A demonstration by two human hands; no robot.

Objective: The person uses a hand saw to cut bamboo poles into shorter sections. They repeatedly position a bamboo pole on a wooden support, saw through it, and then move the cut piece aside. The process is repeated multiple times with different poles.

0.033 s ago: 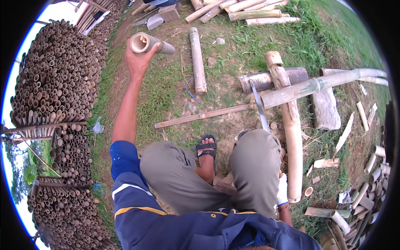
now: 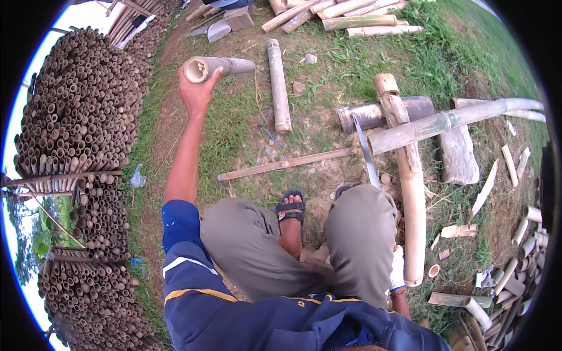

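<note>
My left hand (image 2: 198,88), bare and stretched far out to the left, is closed round a short bamboo tube (image 2: 231,65). The tube's open hollow end faces me and has a ragged bit inside. My right hand (image 2: 397,270), in a white glove, is beside my right knee, its fingers mostly hidden behind the leg. In line with it, a saw (image 2: 367,153) shows its thin blade beyond the knee, the handle out of sight. The blade is beside the cut end of a long bamboo pole (image 2: 436,124), which rests across a thick pale bamboo piece (image 2: 413,216).
A dark bamboo log (image 2: 374,113) and a stone block (image 2: 458,155) lie under the poles. Another bamboo tube (image 2: 278,88) and a thin slat (image 2: 287,164) are on the ground ahead. Stacked bamboo (image 2: 76,105) fills the left; cut offcuts (image 2: 515,284) are heaped at right.
The bamboo tube in my left hand has swung, its far end moving right and slightly up, so it lies more level. My left hand has shifted slightly right. The saw stays by the pole's end.
</note>
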